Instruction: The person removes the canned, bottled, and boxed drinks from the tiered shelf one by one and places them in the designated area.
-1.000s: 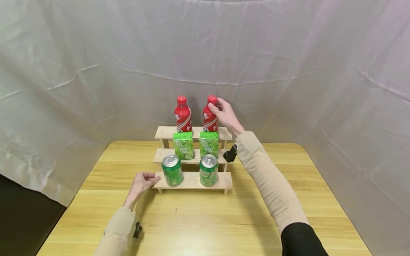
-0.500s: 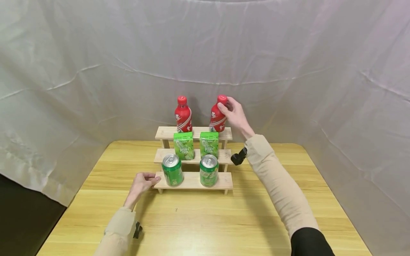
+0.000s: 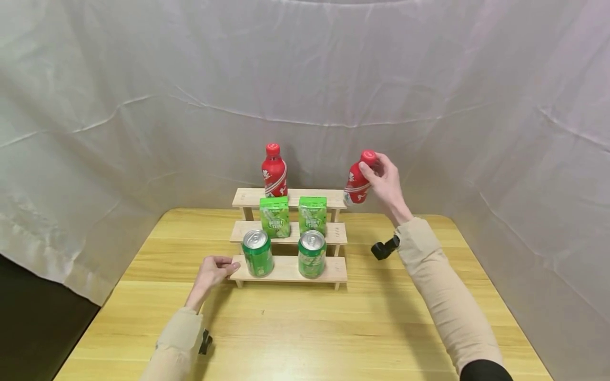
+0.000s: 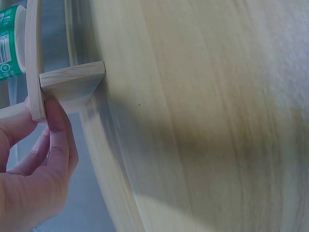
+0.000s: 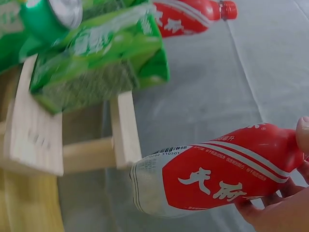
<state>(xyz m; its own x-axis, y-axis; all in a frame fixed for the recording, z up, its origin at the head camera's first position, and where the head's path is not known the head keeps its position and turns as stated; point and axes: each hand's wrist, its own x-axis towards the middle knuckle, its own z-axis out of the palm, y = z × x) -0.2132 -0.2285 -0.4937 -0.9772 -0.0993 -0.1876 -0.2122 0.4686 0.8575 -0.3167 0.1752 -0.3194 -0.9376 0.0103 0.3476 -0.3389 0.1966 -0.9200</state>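
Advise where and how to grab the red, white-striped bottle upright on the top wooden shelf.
Take the bottle by its narrow neck below the red cap, probably from the right: it stands upright, grey fabric curtain behind, a green rectangular carton hiding its base in front.

Rumpled beige sleeves [image 3: 450,299] stop short of bare hands [image 3: 386,182], black cloth [image 3: 485,371] above the right; each cuff [image 3: 418,241] bears a black block [image 3: 384,248], perhaps a camera.
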